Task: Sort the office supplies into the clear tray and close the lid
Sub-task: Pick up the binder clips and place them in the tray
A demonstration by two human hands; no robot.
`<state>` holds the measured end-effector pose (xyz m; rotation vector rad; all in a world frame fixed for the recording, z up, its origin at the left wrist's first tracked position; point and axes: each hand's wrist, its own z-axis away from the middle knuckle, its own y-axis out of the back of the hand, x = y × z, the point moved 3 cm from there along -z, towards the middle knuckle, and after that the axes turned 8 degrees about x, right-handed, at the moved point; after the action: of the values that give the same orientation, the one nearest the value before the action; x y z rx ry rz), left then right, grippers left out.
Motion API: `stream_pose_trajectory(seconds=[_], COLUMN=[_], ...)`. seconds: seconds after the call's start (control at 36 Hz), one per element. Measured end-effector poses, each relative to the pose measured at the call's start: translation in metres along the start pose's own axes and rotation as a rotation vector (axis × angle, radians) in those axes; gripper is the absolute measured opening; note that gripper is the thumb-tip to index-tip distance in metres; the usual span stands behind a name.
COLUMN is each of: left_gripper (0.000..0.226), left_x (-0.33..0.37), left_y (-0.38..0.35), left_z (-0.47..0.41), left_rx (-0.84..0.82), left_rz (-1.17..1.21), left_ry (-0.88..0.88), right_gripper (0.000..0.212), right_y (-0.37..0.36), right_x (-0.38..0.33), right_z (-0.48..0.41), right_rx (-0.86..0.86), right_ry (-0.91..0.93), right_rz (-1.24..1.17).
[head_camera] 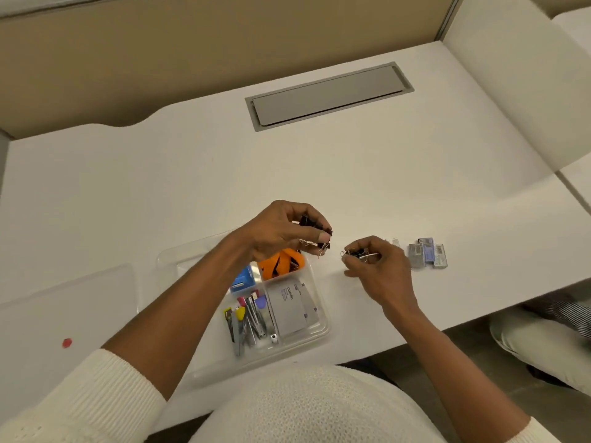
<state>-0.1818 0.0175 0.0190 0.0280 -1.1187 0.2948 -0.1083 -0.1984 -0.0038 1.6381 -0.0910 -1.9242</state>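
The clear tray (321, 330) lies on the white desk in front of me, partly under my left forearm. Its compartments hold orange pieces (281, 263), a blue box (244, 278), grey cards (292, 308) and several coloured clips and tools (248, 318). My left hand (281, 231) hovers over the tray's far right corner, shut on black binder clips (315, 228) with a metal paper clip dangling. My right hand (374, 266), just right of the tray, pinches more black binder clips (356, 253). The clear lid (64, 302) lies flat to the tray's left.
Small grey staple boxes (427, 252) lie on the desk to the right of my right hand. A red dot (66, 343) shows on the lid area. A grey cable hatch (329, 95) sits in the desk farther back. The desk edge runs close below the tray.
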Motion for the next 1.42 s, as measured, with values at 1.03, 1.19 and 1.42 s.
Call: stream_pose_trajectory(seconds=[1.03,1.19,1.42], left_gripper=[0.027,0.022,0.028], left_x=[-0.119,-0.135,-0.134], left_y=[0.087,0.079,0.074], left_z=[0.231,0.226,0.222], left_rx=[0.62,0.538,0.497], left_rz=[-0.954,-1.094,-1.18], left_ry=[0.048,0.046,0.066], right_gripper=[0.04,0.035,0.027], right_y=[-0.204,-0.207,-0.207], right_x=[-0.05,-0.045,-0.034], right_z=[0.173,0.179,0.177], right_rx=[-0.519,-0.534,-0.551], right_ry=[0.639,0.689,0.697], right_rz=[0.642,0.673,0.68])
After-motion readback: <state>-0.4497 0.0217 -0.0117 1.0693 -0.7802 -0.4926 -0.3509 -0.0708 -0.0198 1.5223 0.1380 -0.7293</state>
